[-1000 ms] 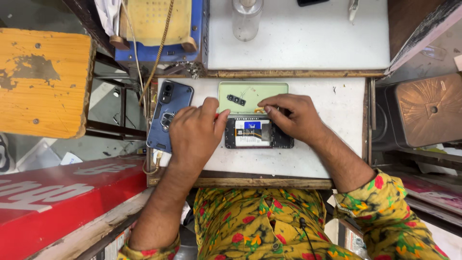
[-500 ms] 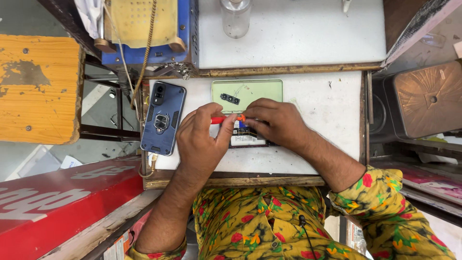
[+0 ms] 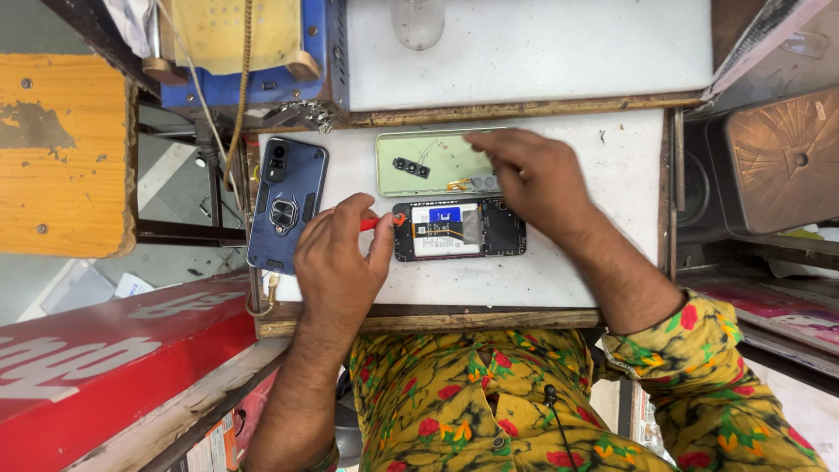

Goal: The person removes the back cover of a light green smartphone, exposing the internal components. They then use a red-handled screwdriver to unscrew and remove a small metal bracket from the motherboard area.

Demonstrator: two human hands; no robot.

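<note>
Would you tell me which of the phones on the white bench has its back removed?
The black phone in the middle, its insides showing, between the hands. The dark blue phone to its left remains in a ring-holder case.

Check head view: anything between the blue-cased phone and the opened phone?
Yes: the left hand, holding a red tool whose tip meets the opened phone, sits right of the blue-cased phone in the head view.
</note>
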